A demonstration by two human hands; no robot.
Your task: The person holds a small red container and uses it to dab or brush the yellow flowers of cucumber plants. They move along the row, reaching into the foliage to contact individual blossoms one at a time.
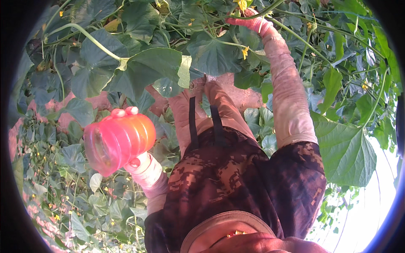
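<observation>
My left hand (124,112) is wrapped around a ribbed, translucent pink-and-orange plastic jar (121,140). It lies tilted on its side, with the clear pink end towards the left. A few small, unclear bits show through that end. My right hand (250,23) reaches far forward into the vines, beside a green stem (264,12) and just below a yellow flower (242,4). Stems and leaves partly cover its fingers, so I cannot tell whether they grip anything. Another yellow blossom (245,52) hangs below that hand.
Broad-leaved vines, apparently cucumber, surround me, with a large leaf (152,66) ahead and another (345,151) by my right arm. Long stems (303,44) cross on the right. Reddish soil (246,95) shows around my legs. Thin strings (343,221) hang at lower right.
</observation>
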